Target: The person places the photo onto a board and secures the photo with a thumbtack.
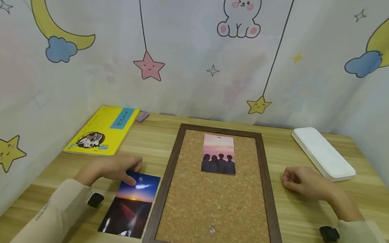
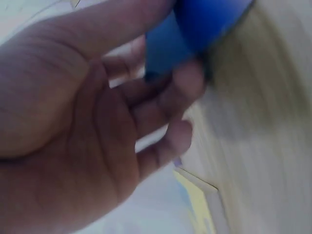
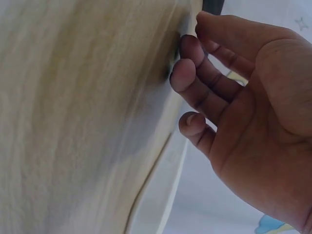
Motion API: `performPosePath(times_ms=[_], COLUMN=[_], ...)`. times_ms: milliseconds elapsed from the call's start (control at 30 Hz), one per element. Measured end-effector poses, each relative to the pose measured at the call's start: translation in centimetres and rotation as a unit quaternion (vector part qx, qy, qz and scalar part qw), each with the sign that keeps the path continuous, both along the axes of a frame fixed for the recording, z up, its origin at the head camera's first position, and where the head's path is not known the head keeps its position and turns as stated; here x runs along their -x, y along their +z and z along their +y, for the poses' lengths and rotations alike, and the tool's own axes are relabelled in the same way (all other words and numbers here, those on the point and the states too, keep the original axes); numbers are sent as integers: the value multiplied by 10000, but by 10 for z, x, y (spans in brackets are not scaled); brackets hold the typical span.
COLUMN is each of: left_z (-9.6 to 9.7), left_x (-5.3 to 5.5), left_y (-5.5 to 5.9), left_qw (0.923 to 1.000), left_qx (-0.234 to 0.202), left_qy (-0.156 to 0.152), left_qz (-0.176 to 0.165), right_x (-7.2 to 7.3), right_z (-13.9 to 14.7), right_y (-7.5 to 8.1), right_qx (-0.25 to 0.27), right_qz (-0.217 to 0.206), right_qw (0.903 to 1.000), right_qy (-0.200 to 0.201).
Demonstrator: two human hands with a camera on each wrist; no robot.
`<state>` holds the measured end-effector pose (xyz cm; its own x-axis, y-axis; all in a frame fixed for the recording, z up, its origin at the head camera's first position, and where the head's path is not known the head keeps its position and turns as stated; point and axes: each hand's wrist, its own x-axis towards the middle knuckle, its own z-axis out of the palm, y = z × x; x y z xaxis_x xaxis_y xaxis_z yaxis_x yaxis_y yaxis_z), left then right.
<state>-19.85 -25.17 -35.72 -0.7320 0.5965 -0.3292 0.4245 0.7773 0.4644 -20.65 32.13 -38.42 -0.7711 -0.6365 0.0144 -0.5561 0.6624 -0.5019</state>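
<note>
My left hand (image 1: 118, 167) pinches the top left part of a glossy sunset photo (image 1: 133, 209), with the thumb on its face. In the left wrist view the photo's blue corner (image 2: 195, 29) curves up between thumb and fingers. A clear pushpin shows near the photo's top edge. Beside it lies a cork board (image 1: 218, 204) in a dark wooden frame, bearing a smaller photo (image 1: 218, 154) of silhouettes against a pink sky, pinned at its top. Another clear pushpin (image 1: 212, 229) sits low on the cork. My right hand (image 1: 308, 183) rests on the table, fingers loosely curled around nothing.
Behind my left hand lies a yellow book (image 1: 105, 129), with a small purple block (image 1: 142, 117) by its corner. A white oblong case (image 1: 322, 152) lies just behind my right hand. Patterned cloth (image 1: 190, 94) hangs along the table's back edge.
</note>
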Motion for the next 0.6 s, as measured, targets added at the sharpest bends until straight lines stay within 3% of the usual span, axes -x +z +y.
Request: performPosePath(times_ms=[133,267,467,600], left_z=[-20,-36,-37,-33], left_x=[1,2,8,13], left_y=[1,11,27,38], left_qw=[9951,9890,9864,9883], left_qx=[-783,-1221,-1340,-1315], left_qy=[-382,-426,-495,-408], left_qz=[-459,-714,-814,-656], right_x=[-2,0,1,4], right_z=[0,1,-1,-7], right_y=[-1,0,3,8], right_qx=[116,204,285,419], right_qz=[-70,101,113,32], right_qw=[9999,9996,9994,9989], right_qy=[60,145,179,216])
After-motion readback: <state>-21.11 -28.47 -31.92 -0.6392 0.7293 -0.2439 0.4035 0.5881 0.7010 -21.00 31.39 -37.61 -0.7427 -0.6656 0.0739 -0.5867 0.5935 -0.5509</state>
